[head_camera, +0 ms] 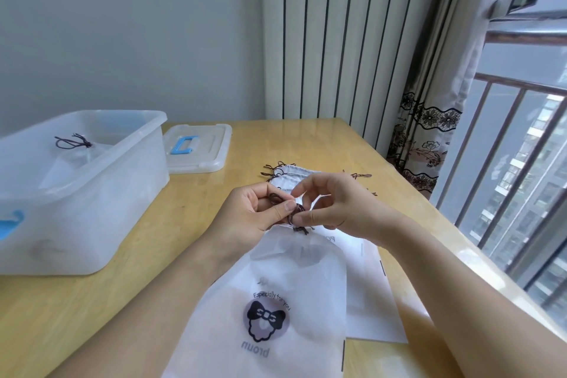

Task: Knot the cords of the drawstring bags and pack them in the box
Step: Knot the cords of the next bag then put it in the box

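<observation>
Knotting is the step in hand. Both hands meet over the gathered mouth of a white drawstring bag (276, 294) that lies on the wooden table (101, 310), its printed bow-and-sheep motif facing up. The left hand (254, 212) pinches a loop of the dark cord (293, 213) between thumb and forefinger, with more cord showing inside its curled fingers; the right hand (331, 205) pinches the same cord just beside it, thumb and forefinger closed on the strands where they cross. Frayed cord ends (303, 228) hang down onto the bag's neck just below the fingers. How far the knot is formed I cannot tell — the thumbs cover the crossing.

More flat bags (368, 285) lie underneath and to the right, and another pile (288, 172) with loose cords sits beyond the hands, so most of the work seems yet to be done. The clear plastic box (92, 193) stands well to the left with one knotted bag (73, 159) inside; its lid (199, 150) with the blue handle rests just beside it.

The next move likely calls for drawing the loop through and pulling both ends apart evenly — the thin cord looks apt to slip — then carrying the bag left to the box.
</observation>
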`<state>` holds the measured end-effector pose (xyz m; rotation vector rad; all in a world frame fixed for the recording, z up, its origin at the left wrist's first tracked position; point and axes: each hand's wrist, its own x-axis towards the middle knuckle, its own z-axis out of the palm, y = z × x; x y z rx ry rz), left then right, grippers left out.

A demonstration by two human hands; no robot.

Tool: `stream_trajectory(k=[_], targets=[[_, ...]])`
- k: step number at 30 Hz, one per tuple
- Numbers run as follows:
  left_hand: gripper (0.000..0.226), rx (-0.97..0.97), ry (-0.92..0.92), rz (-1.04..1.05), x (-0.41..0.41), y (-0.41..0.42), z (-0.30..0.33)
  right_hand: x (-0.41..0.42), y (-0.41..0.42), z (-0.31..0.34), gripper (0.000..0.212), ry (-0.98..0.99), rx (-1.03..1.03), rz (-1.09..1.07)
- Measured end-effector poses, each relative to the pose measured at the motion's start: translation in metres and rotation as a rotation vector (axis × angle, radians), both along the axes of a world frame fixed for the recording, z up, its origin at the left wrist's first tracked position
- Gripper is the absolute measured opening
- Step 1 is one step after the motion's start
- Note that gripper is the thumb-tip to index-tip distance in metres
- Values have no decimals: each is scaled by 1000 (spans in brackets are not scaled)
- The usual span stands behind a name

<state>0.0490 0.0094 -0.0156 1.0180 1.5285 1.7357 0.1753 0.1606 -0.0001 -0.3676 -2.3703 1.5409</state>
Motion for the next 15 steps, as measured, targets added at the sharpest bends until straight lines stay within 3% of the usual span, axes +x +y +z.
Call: stream_trajectory(k=[2,5,11,15], targets=[[3,7,13,-1,1,-1,1,0,-3,1,14,-17,32,57],[5,25,69,60,-1,-2,2,-1,-5,2,4,40,-77,49],[7,78,115,135,1,1,3,1,-5,3,7,92,-132,-19],[6,90,93,143,0,1,3,-4,-8,-2,8,136,-22,-95]])
